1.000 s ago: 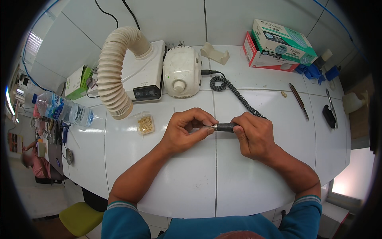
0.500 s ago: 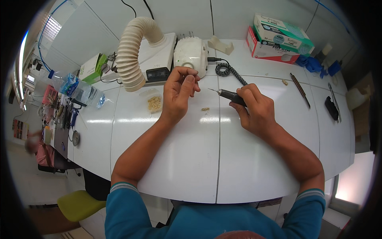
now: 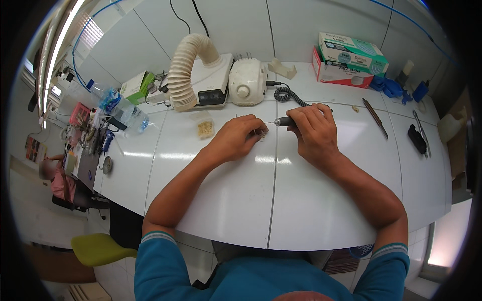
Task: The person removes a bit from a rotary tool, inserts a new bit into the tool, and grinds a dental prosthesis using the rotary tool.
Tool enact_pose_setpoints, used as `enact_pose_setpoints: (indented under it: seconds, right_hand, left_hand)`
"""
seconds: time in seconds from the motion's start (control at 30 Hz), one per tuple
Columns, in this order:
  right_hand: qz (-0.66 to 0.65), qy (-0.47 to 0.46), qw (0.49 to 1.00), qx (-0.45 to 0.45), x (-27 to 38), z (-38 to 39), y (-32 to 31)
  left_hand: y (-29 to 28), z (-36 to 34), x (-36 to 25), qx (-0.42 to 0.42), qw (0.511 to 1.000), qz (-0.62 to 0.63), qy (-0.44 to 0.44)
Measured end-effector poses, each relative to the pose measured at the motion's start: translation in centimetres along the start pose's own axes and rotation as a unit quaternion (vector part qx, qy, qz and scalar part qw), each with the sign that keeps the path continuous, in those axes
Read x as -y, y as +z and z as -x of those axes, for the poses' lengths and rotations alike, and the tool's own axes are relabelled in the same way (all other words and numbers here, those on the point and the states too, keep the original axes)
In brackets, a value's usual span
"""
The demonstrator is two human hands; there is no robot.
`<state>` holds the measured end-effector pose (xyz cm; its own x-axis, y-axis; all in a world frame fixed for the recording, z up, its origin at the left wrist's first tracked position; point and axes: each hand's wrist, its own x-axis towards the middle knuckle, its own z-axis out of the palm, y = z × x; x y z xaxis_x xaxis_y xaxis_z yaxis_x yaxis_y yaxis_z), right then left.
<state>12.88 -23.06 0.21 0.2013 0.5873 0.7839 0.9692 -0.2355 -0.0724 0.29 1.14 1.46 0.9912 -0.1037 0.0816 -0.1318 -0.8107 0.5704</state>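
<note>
- The right hand (image 3: 317, 134) is closed round the black handpiece (image 3: 285, 122), thumb beneath and fingers bent over the top, its knuckles up
- The handpiece lies nearly level above the table (image 3: 221, 210), its thin bit (image 3: 270, 123) pointing left toward the left hand (image 3: 235, 139)
- The left hand is low over the table, its fingers bent and their tips drawn close together at a small pale piece (image 3: 262, 136); whether they grip it or only touch it, one cannot tell
- The piece is under the left fingertips, just below the bit; bit and piece look apart, though the fingers partly hide the spot
- A clear tub (image 3: 205, 129) of yellowish bits stands near the left hand, on its far left side
- Beyond the hands is the white control unit (image 3: 247, 84), with a coiled cord (image 3: 284, 94) running from its right side toward the right hand
- Left of the unit, a ribbed hose (image 3: 182, 75) rises from a white box (image 3: 221, 75) and bends down to the table
- Well to the right lie a brown tool (image 3: 375, 118) and a black object (image 3: 415, 139), with two stacked cartons (image 3: 351, 54) farther back
- A bottle (image 3: 123, 111) lies on its side at the left
</note>
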Motion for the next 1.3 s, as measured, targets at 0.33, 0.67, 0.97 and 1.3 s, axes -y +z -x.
enact_pose_setpoints:
  seconds: [0.33,0.67,0.97,1.3]
  right_hand:
    - [-0.247,0.062,0.959,-0.123,-2.2,-0.5,-0.1]
    - [-0.525,0.377,0.749,-0.144,-3.8,-1.5,-0.8]
    - [-0.079,0.207,0.962,0.158,0.2,-1.7,0.5]
    - [0.018,0.093,0.973,0.209,0.2,-0.3,1.4]
  left_hand:
    - [1.7,1.1,1.3,-0.152,0.983,0.094,0.045]
    - [2.7,0.4,4.1,-0.177,0.932,0.312,0.04]
    - [2.4,0.5,3.5,-0.148,0.939,0.309,0.018]
    - [1.7,0.4,2.3,-0.11,0.95,0.289,-0.048]
